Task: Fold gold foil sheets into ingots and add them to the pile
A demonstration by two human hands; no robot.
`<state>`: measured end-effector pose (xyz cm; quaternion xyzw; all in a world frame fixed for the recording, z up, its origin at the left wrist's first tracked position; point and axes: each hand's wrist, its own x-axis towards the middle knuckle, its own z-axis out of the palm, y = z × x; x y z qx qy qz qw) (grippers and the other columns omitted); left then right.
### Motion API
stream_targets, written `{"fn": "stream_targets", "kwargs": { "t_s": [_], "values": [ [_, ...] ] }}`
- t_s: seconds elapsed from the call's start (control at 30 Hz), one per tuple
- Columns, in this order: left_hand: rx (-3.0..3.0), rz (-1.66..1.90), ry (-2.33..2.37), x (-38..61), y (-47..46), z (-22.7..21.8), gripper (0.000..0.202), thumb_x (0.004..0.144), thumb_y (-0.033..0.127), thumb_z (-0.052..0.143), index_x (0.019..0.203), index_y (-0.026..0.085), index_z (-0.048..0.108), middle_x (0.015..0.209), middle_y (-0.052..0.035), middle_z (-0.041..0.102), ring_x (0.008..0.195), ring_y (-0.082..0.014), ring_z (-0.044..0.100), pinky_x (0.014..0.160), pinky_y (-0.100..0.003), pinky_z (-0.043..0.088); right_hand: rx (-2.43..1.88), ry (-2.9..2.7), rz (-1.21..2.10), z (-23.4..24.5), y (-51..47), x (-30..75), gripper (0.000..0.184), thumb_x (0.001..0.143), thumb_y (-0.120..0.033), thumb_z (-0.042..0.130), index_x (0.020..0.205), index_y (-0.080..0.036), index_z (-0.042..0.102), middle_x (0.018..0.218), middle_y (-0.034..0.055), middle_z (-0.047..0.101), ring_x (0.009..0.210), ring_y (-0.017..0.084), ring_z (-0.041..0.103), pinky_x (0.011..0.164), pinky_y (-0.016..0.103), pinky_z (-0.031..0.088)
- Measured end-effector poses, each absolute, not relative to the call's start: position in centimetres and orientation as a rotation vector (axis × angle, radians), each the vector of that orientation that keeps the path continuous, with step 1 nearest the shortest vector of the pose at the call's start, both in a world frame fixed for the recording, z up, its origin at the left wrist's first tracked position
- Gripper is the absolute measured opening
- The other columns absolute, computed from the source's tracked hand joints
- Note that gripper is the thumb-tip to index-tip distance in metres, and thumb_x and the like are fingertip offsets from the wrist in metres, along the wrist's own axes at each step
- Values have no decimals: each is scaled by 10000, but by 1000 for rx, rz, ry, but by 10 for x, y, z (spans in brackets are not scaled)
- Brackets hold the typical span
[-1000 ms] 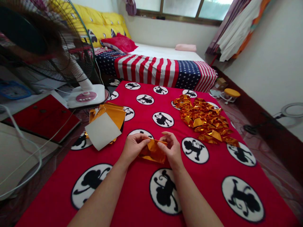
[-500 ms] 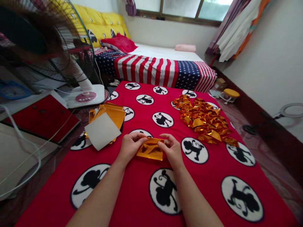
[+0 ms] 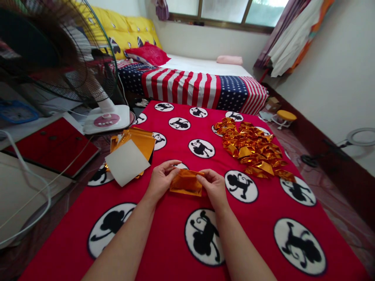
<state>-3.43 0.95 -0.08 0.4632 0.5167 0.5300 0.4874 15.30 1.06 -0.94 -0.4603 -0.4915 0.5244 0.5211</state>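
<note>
A folded sheet of shiny gold foil paper [image 3: 186,184] is held between my two hands, just above the red cloth [image 3: 164,242] with its round monkey prints. My left hand [image 3: 161,178] pinches the upper left corner with thumb and fingers. On the opposite side, my right hand [image 3: 213,184] grips the upper right corner, thumb in front. To the left lies a stack of flat gold sheets [image 3: 143,140], partly covered by a pale square sheet [image 3: 127,162]. A pile of folded gold foil pieces [image 3: 252,146] spreads over the cloth at the right.
A fan [image 3: 107,117] with a white base stands at the left, its blades blurred. Beside it is a dark red panel [image 3: 52,144], with a white cable [image 3: 43,183] in front. Beyond the cloth is a bed [image 3: 181,86]. A yellow-topped stool [image 3: 286,115] stands at the far right.
The foil paper's top edge now looks straighter, and its lower edge has risen slightly. My left fingers have shifted a little; the right fingers have curled in closer to the foil.
</note>
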Motion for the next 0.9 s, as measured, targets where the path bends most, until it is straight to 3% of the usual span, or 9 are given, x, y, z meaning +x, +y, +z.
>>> {"fn": "stream_targets", "kwargs": {
  "t_s": [0.1, 0.17, 0.37, 0.57, 0.7, 0.8, 0.9],
  "values": [
    [1238, 1357, 1249, -36, 12, -3, 364, 792, 344, 708, 1112, 172, 689, 1094, -94, 731, 964, -195, 691, 841, -277, 538, -1056, -1241, 926, -7, 11, 154, 80, 771, -283, 736, 771, -207, 711, 815, 32, 687, 781, 183, 643, 702, 305, 518],
    [1269, 1415, 1300, -37, 13, -4, 383, 788, 362, 714, 1121, 176, 684, 1162, -100, 700, 986, -187, 678, 841, -260, 529, -1030, -1244, 700, -4, 10, 155, 29, 800, -248, 721, 785, -225, 728, 904, 43, 676, 877, 192, 636, 783, 331, 512],
    [1058, 1355, 1192, -30, 8, 0, 625, 825, 557, 620, 1269, 123, 543, 786, -60, 726, 614, -141, 671, 567, -211, 505, -1020, -1328, 431, -7, 4, 155, 111, 824, -190, 704, 844, -287, 756, 983, 42, 651, 894, 193, 618, 782, 362, 519],
    [933, 1317, 1165, -20, 6, 2, 768, 757, 506, 711, 1370, 135, 436, 661, -5, 706, 556, -158, 684, 561, -241, 556, -934, -1668, 377, -9, -1, 148, 250, 840, -139, 654, 898, -357, 761, 971, 33, 680, 888, 201, 607, 715, 354, 514],
    [957, 1395, 1230, -25, 10, 1, 770, 728, 426, 749, 1358, 97, 455, 544, 23, 662, 472, -127, 637, 496, -186, 517, -920, -1695, 424, -5, -1, 145, 247, 859, -128, 595, 871, -319, 751, 998, 48, 667, 929, 206, 612, 772, 369, 515],
    [974, 1469, 1253, -29, 12, -1, 756, 744, 379, 737, 1392, 122, 444, 535, 36, 651, 451, -106, 612, 483, -169, 503, -1007, -1526, 551, -5, 0, 146, 208, 891, -174, 544, 982, -262, 709, 1047, 73, 645, 982, 213, 615, 761, 340, 519],
    [976, 1514, 1256, -29, 13, -1, 757, 764, 351, 720, 1428, 148, 418, 581, 25, 677, 474, -103, 623, 506, -173, 517, -1075, -1315, 817, -7, 0, 147, 250, 930, -294, 503, 1152, -231, 599, 1031, 74, 659, 912, 199, 636, 642, 282, 511]
  ]
}}
